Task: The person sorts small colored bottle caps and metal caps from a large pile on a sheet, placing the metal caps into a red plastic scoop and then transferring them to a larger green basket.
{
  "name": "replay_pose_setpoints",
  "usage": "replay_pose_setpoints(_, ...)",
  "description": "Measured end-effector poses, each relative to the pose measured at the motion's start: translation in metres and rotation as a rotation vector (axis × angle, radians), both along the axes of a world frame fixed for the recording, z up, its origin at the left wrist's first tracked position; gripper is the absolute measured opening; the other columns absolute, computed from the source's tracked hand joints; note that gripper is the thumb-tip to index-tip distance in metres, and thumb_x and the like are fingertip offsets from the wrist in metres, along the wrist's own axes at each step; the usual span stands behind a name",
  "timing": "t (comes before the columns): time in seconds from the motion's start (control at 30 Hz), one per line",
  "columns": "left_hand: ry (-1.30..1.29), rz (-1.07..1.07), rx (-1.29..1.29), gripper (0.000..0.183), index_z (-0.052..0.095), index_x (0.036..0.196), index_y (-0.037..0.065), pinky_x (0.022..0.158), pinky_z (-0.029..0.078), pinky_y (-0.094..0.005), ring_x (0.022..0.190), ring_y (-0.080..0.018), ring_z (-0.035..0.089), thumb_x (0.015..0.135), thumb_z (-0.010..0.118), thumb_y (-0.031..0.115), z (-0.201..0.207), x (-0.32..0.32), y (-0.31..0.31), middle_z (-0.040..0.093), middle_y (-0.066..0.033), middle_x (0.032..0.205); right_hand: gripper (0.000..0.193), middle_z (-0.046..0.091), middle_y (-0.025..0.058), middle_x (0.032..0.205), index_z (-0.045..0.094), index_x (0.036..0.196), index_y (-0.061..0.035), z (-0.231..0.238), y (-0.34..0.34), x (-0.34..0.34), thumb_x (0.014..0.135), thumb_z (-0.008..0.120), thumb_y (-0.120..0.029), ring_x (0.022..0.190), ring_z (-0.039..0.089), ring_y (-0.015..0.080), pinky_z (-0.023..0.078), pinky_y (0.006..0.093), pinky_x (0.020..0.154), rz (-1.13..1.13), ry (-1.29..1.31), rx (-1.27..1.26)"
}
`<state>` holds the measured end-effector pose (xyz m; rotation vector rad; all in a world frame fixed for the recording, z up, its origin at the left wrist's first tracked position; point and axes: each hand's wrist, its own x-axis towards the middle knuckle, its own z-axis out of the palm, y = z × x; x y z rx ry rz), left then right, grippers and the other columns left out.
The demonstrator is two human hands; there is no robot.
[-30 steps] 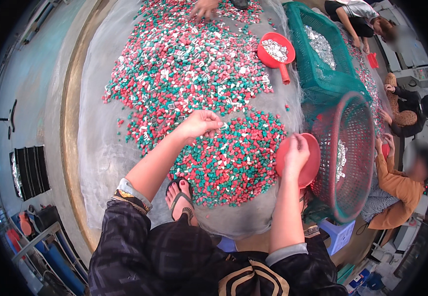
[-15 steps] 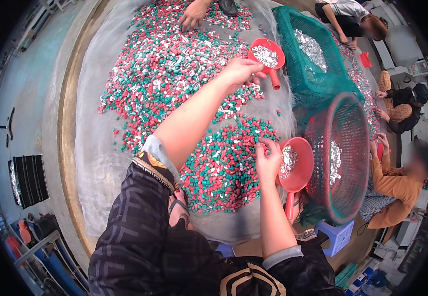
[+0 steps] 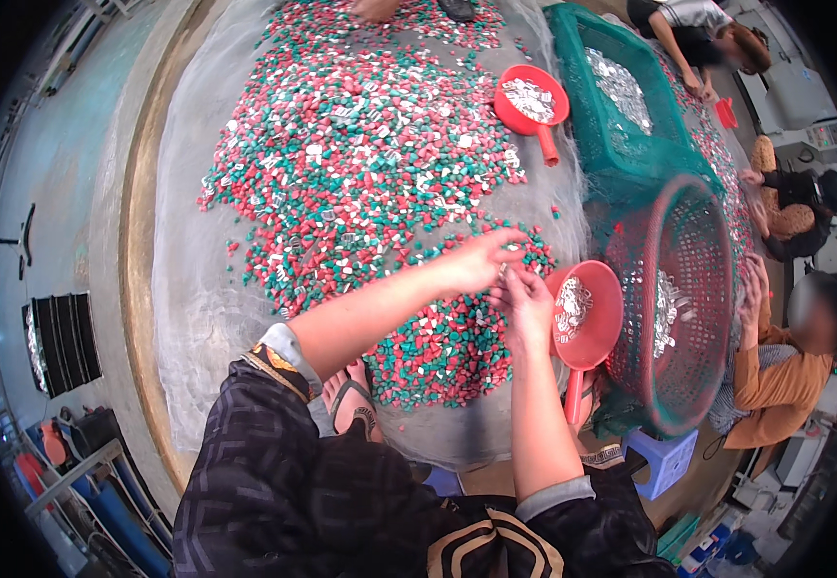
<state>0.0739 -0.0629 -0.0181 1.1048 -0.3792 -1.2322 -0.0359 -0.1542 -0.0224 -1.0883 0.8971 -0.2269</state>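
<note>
My left hand and my right hand meet above a spread of small red, green and white stones. Fingertips of both are pinched close together around something tiny, too small to make out. Beside my right hand sits a red dipper, holding pale metal buckle-like pieces and with its handle toward me. Farther off, another red dipper holds similar pieces. More such flat pieces lie scattered among the stones.
To the right, a red round basket leans in green netting on a blue stool. Beyond it, a green basket contains silvery pieces. Another person's hand is at the far edge; several people work at the right.
My left hand has come back from the far dipper to my right hand, which has moved slightly. The other person's hand at the far edge has moved farther away.
</note>
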Motion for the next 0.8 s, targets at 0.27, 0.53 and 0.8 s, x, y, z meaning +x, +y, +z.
replay_pose_setpoints(0.27,-0.67,0.151,0.132,0.065,0.034,0.134,0.004,0.102,0.033,-0.0354,0.124,-0.0265,0.04,0.071,0.04,-0.011,-0.02,-0.024,0.028,0.04,-0.0157,0.134,0.011,0.061,0.0049,0.082,0.057,0.092,-0.0042,-0.009,-0.042,-0.018,0.082,0.06,-0.004,0.064,0.057,0.0134,0.05,0.0264,0.057,-0.114,-0.122,0.144)
replay_pose_setpoints(0.53,-1.227,0.682,1.029,0.017,0.062,0.088,0.005,0.074,0.047,-0.0398,0.082,-0.0284,0.06,0.074,0.065,0.013,-0.071,0.081,0.165,0.06,-0.0146,0.085,0.025,0.053,0.0176,0.102,0.048,0.107,0.0029,0.061,-0.166,-0.051,0.084,0.052,-0.004,0.09,0.059,0.0279,0.051,0.035,0.077,-1.074,-0.169,-0.55)
replay_pose_setpoints(0.8,-1.077,0.567,0.82,0.016,0.057,0.087,0.004,0.067,0.048,-0.0433,0.078,-0.0331,0.061,0.071,0.058,0.003,-0.083,0.085,0.178,0.061,-0.0161,0.081,0.029,0.054,0.011,0.105,0.049,0.112,0.0007,0.035,-0.062,-0.008,0.083,0.053,-0.002,0.087,0.057,0.0183,0.049,0.03,0.074,-0.504,-0.067,-0.746)
